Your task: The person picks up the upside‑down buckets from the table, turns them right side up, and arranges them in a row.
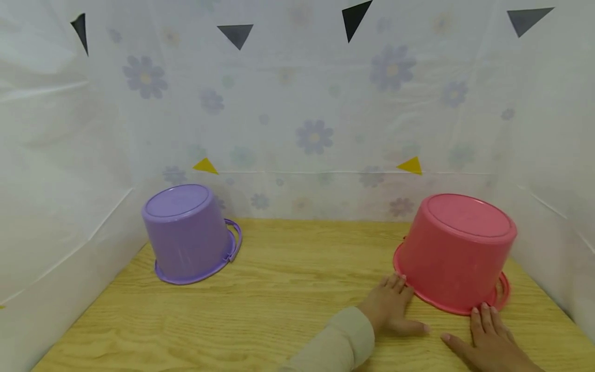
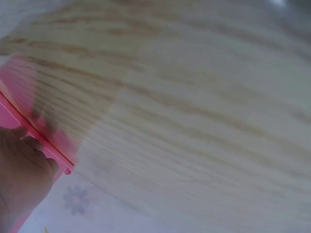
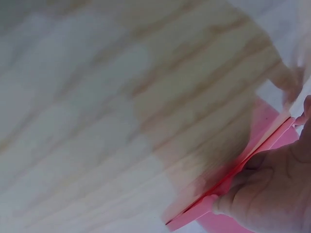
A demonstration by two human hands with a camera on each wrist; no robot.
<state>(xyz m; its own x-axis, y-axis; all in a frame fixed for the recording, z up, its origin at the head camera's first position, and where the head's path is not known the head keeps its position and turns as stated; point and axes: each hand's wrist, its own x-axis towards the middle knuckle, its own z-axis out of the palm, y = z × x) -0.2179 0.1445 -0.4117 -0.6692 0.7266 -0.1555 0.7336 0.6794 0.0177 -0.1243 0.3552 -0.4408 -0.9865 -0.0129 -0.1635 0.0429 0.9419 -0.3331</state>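
A pink bucket (image 1: 457,258) stands upside down on the right side of the table, its rim on the wooden top. My left hand (image 1: 390,307) touches the rim's left front edge with fingertips, thumb spread to the right. At the front right of the same rim, near the bucket's handle (image 1: 503,292), my right hand (image 1: 490,338) rests its extended fingers. In the left wrist view, the left hand (image 2: 24,174) lies against the pink rim (image 2: 36,133). The right wrist view has the right hand (image 3: 267,189) along the rim (image 3: 233,172). The bucket's inside is hidden.
A purple bucket (image 1: 188,240) also stands upside down at the left, its handle sticking out to the right. White sheeting (image 1: 279,103) with flowers and triangles closes off the back; plain white sheets border both sides. Wooden tabletop (image 1: 279,289) lies between the buckets.
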